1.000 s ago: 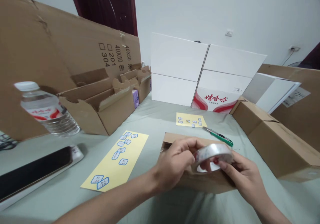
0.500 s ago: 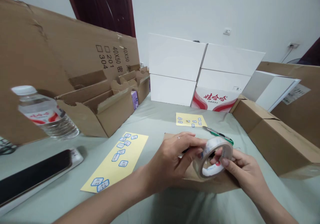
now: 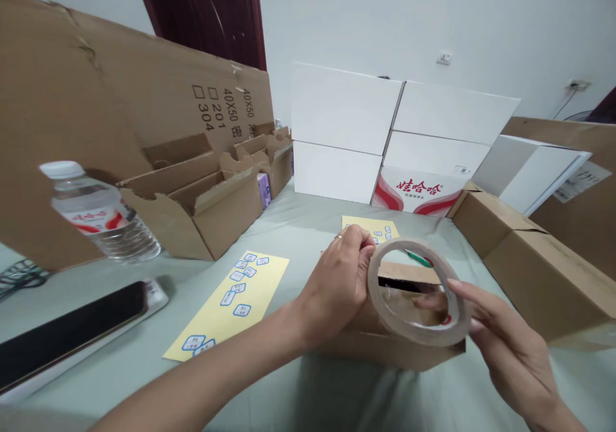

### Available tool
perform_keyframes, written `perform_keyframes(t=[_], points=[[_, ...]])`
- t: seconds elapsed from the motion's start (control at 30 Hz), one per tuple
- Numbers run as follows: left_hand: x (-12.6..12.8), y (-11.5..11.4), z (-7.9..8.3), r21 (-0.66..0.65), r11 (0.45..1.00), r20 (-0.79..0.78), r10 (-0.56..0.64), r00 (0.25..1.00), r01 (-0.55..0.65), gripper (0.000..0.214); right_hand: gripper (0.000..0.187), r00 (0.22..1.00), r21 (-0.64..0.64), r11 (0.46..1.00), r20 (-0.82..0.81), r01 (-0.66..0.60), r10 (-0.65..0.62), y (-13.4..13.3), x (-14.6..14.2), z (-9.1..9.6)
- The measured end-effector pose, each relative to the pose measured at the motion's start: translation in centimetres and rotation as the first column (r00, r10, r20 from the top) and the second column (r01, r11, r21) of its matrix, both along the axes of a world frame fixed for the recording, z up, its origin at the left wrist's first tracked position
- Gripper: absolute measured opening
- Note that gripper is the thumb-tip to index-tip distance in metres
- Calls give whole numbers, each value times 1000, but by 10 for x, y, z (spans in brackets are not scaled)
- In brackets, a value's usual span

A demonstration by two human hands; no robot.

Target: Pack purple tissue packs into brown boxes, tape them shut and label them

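Note:
A roll of clear tape point(image 3: 418, 336) is held up with its round opening facing me. My right hand point(image 3: 507, 336) grips its right side, fingers partly behind the ring. My left hand point(image 3: 337, 284) is closed at the roll's left edge; its fingertips are pinched on the tape there, though the exact grip is hidden. Below and behind the roll lies a small brown cardboard box point(image 3: 385, 352), with a dark gap in its top visible through the ring. Part of a green cutter knife point(image 3: 418, 259) also shows through the opening.
Yellow sheets with small labels lie left point(image 3: 216, 319) and behind my hands. A phone point(image 3: 72, 332), a water bottle point(image 3: 103, 217) and open cartons point(image 3: 231, 210) stand left. White boxes point(image 3: 337, 172) form the back; a long brown box point(image 3: 543, 271) lies right.
The roll has turned from tilted to facing me, and my right hand has shifted to its outer right edge. My left fingers have curled into a tighter grip. The view has shifted slightly.

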State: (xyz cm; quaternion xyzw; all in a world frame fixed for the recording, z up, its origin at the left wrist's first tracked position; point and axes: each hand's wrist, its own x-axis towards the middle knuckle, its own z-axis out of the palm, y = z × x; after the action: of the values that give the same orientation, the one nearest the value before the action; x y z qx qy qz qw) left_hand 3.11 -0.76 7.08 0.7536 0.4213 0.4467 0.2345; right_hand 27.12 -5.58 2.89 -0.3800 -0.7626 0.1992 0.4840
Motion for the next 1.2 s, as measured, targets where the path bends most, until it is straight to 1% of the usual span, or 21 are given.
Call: perform_keyframes(t=[0.07,0.13,0.2,0.23,0.27,0.33,0.4,0.47,0.53,0.57,0.63,0.8,0.9,0.97,1.03,1.13,1.2], points=[[1,-1,2,-101,995,-32,16,999,-19,16,50,984,168,984,157,54,-81,4,0,9],[0,-3,1,-175,983,-80,33,996,-46,16,52,950,319,945,266,71,-161,8,-3,19],[-1,-4,-3,-212,974,-134,52,990,-80,15,46,924,404,913,326,54,-199,11,-8,28],[-2,-5,-5,-219,971,-161,66,985,-100,15,41,923,426,904,334,36,-194,12,-9,31],[-2,-5,-7,-220,967,-187,85,979,-126,14,35,927,430,902,330,22,-180,13,-10,32],[-3,-6,-12,-212,960,-225,133,965,-182,15,23,940,383,923,309,18,-146,13,-10,33],[-3,-6,-16,-200,954,-250,171,953,-223,16,14,952,251,968,290,20,-95,12,-9,31],[-3,-7,-18,-191,952,-274,182,944,-239,15,12,977,64,998,210,11,-25,13,-8,27],[-3,-7,-20,-187,953,-283,179,942,-237,14,14,996,-97,995,80,-34,42,15,-9,25],[-3,-7,-21,-186,955,-276,173,946,-229,14,14,998,-150,987,26,-60,64,17,-10,24],[-5,-8,-20,-190,961,-230,154,961,-199,14,15,996,-199,976,-23,-91,88,20,-12,23],[-12,-7,-17,-238,965,-97,93,991,-114,19,17,996,-201,976,-29,-85,81,27,-15,21],[-15,-4,-19,-207,971,-117,100,988,-122,19,18,996,-154,984,5,-93,95,27,-15,22],[-15,-2,-21,-158,975,-168,128,977,-155,19,18,993,-84,994,93,-67,75,28,-15,25],[-15,0,-24,-112,977,-221,156,963,-184,18,19,978,19,1000,209,-14,10,28,-13,30],[-15,1,-26,-74,977,-290,172,941,-201,22,17,937,173,984,337,40,-97,29,-9,41],[-14,1,-26,-70,980,-337,150,930,-184,24,16,905,242,969,401,43,-140,29,-7,48]])
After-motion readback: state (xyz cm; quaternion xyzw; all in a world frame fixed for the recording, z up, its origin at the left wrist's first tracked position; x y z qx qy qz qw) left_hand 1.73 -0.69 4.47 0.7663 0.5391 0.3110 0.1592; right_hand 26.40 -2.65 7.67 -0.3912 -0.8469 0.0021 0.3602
